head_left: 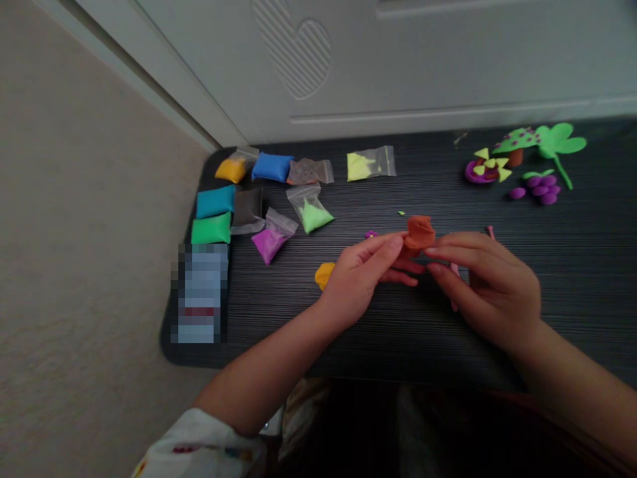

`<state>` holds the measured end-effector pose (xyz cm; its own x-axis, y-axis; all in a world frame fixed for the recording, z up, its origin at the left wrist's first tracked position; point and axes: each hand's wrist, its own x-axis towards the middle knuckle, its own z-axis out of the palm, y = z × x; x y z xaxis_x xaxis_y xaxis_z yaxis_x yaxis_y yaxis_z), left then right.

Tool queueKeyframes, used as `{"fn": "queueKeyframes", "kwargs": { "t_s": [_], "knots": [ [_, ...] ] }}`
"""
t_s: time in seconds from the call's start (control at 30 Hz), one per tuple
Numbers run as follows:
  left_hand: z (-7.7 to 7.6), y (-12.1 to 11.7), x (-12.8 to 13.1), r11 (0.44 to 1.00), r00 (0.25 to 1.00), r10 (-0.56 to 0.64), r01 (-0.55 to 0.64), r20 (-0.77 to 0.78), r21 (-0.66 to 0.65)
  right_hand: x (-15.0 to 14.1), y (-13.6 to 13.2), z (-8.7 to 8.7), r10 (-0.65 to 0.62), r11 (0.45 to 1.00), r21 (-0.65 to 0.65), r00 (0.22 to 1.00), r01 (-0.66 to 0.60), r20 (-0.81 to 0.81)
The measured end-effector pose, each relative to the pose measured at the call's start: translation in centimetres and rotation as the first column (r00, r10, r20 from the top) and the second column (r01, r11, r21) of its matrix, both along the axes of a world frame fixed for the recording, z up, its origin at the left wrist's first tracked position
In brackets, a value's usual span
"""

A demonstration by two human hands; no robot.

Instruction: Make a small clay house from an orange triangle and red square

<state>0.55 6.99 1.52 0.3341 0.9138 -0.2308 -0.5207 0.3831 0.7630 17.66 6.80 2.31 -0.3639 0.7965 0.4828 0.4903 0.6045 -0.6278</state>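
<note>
A reddish-brown lump of modelling clay (421,232) is held above the dark table, flattened and ragged at its top edge. My left hand (361,275) pinches it between thumb and fingers from the left. From the other side, the fingertips of my right hand (492,282) close on the clay's lower right edge. Just left of my left hand lies a yellow clay lump (325,275), partly covered by it. A small purple clay piece (371,234) shows behind that hand. Under my right hand, a pink tool (454,269) is mostly hidden.
Clay bags lie at the left, including blue (271,166), green (212,229), purple (269,244) and light green (314,216). A pale yellow bag (359,166) sits farther back. Finished clay pieces, including purple grapes (543,188) and a purple bowl (478,172), stand back right.
</note>
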Motion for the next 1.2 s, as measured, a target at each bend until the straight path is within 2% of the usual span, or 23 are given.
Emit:
{"fn": "queueKeyframes", "kwargs": {
  "t_s": [0.2,0.27,0.43,0.53,0.67,0.77,0.83,0.97,1.1,1.2],
  "knots": [
    [0.3,0.1,0.0,0.999,0.996,-0.036,0.036,-0.088,0.002,0.1,0.0,0.0,0.133,0.991,-0.015,0.991,-0.133,0.016],
    [0.3,0.0,0.0,0.999,0.992,-0.035,0.034,-0.123,-0.008,0.2,-0.1,0.1,0.114,0.992,-0.049,0.993,-0.115,-0.02],
    [0.4,-0.2,-0.1,0.998,0.979,-0.064,0.064,-0.195,-0.005,0.2,-0.3,-0.1,-0.051,0.992,-0.119,0.983,0.03,-0.176],
    [0.5,-0.3,-0.1,0.994,0.97,-0.089,0.102,-0.226,0.045,0.2,-0.3,-0.2,-0.008,0.986,-0.163,0.983,-0.022,-0.184],
    [0.5,-0.4,-0.1,0.989,0.966,-0.077,0.105,-0.245,0.102,0.2,-0.3,-0.1,0.071,0.982,-0.16,0.984,-0.098,-0.165],
    [0.4,-0.5,-0.2,0.992,0.966,-0.078,0.099,-0.247,0.072,0.1,0.0,0.1,0.083,0.987,-0.129,0.99,-0.097,-0.112],
    [0.3,-0.5,-0.3,0.995,0.977,-0.089,0.097,-0.195,0.033,0.0,0.1,0.1,0.087,0.992,-0.086,0.994,-0.093,-0.071],
    [0.1,-0.3,-0.3,0.996,0.995,-0.089,0.088,-0.042,-0.018,-0.4,0.1,-0.5,0.006,0.998,-0.059,0.996,-0.012,-0.093],
    [0.1,-0.1,0.0,0.996,0.991,-0.08,0.076,-0.107,-0.039,-0.5,-0.2,-1.6,-0.132,0.985,-0.129,0.976,0.111,-0.171],
    [0.1,-0.1,0.2,0.996,0.986,-0.072,0.063,-0.151,-0.063,-0.3,-0.4,-1.9,-0.066,0.986,-0.164,0.987,0.042,-0.145]
  ]
}}
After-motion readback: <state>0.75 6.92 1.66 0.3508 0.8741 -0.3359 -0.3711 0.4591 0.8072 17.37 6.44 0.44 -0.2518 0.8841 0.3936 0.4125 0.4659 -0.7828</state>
